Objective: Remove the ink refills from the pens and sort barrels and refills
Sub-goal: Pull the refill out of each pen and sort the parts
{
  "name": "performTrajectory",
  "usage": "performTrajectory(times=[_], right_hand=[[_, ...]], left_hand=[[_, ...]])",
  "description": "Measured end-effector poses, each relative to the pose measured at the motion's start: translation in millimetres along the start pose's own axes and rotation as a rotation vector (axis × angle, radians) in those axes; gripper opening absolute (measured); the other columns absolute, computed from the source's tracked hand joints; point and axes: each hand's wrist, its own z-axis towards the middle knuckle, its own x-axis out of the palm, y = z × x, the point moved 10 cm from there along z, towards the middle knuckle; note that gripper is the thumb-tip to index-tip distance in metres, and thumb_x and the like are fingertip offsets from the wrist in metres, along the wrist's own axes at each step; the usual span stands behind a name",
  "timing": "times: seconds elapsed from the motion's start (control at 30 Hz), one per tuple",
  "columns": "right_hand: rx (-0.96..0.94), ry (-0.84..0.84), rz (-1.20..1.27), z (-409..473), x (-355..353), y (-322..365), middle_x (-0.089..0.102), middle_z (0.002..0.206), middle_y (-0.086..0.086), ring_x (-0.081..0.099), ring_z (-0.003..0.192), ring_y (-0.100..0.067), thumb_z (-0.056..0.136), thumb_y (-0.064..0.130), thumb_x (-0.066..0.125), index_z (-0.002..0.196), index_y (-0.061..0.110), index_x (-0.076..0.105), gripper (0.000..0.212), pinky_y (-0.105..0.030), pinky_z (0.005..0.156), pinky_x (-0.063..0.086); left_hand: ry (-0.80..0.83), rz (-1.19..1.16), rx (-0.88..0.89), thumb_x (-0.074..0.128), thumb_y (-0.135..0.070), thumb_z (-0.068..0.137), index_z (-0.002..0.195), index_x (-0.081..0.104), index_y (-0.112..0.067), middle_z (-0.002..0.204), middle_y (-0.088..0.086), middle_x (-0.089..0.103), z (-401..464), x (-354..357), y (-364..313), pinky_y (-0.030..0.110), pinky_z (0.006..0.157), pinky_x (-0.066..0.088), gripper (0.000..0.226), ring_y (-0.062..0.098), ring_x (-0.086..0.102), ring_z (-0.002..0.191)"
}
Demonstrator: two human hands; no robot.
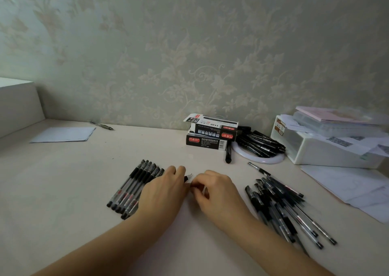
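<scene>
A person's two hands meet in the middle of the pale, smooth counter (84, 170). The left hand (164, 193) and the right hand (214, 191) hold one small black and clear plastic pen (188, 178) between them. The fingers of both hands curl in and pinch it, most likely so one hand can keep the barrel steady while the other twists or pulls a part off. Most of the pen is hidden by the hands.

Just to the left lies a neat row of black and clear pens (134, 188), side by side, partly under the left hand. It looks like a sorted group. To the right lies a loose heap of black pens (282, 208), crossing each other.

Farther back stand two stacked black cardboard pen boxes (211, 135), a white ring with more dark pens on it (260, 146), a white plastic box (328, 149) and loose white papers (353, 189). Nothing blocks the hands.
</scene>
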Motion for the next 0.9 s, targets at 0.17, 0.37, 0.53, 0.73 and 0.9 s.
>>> performTrajectory(times=[0.17, 0.37, 0.53, 0.73, 0.9], right_hand=[[-0.004, -0.025, 0.018, -9.2, 6.9, -21.0, 0.059, 0.087, 0.009, 0.050, 0.071, -0.002, 0.090, 0.015, 0.061, 0.093, 0.021, 0.069, 0.011, -0.022, 0.072, 0.047], [0.097, -0.117, 0.103, 0.6, -1.2, -46.3, 0.059, 0.077, 0.010, 0.052, 0.063, -0.002, 0.082, 0.007, 0.068, 0.085, 0.020, 0.074, 0.014, -0.009, 0.062, 0.039], [0.156, -0.127, 0.187, 1.2, 3.0, -57.4, 0.060, 0.073, 0.010, 0.056, 0.062, -0.003, 0.079, 0.007, 0.072, 0.078, 0.023, 0.075, 0.017, -0.006, 0.059, 0.038], [0.176, -0.101, 0.208, 2.0, 5.5, -58.7, 0.062, 0.075, 0.007, 0.056, 0.064, -0.003, 0.081, 0.015, 0.073, 0.081, 0.025, 0.076, 0.011, -0.007, 0.061, 0.039], [0.245, -0.110, 0.399, 0.6, 2.3, -61.1, 0.069, 0.080, 0.013, 0.057, 0.062, -0.003, 0.083, 0.021, 0.075, 0.085, 0.028, 0.075, 0.008, -0.009, 0.062, 0.042]], left_hand=[[0.003, -0.101, 0.020, 0.038, -0.051, 0.093, 0.094, 0.034, -0.030, 0.094, -0.010, 0.044, -5.5, 2.4, 1.0, 0.026, 0.046, 0.025, 0.022, 0.014, 0.059, 0.077], [0.012, -0.121, -0.007, 0.031, -0.042, 0.096, 0.091, 0.028, -0.028, 0.091, -0.009, 0.031, -4.2, 9.8, -1.7, 0.024, 0.059, 0.033, 0.014, 0.011, 0.055, 0.091], [0.053, -0.081, 0.026, 0.029, -0.042, 0.101, 0.097, 0.030, -0.028, 0.095, -0.008, 0.026, -3.4, 13.7, -5.9, 0.023, 0.053, 0.028, 0.014, 0.013, 0.055, 0.092], [0.030, 0.002, 0.052, 0.022, -0.046, 0.102, 0.095, 0.023, -0.025, 0.094, -0.006, 0.020, -3.1, 15.2, -8.1, 0.022, 0.053, 0.026, 0.022, 0.010, 0.052, 0.092], [-0.091, -0.170, 0.009, 0.024, -0.044, 0.100, 0.091, 0.024, -0.027, 0.089, -0.012, 0.036, 6.9, -4.0, 2.8, 0.022, 0.057, 0.031, 0.020, 0.010, 0.044, 0.073]])
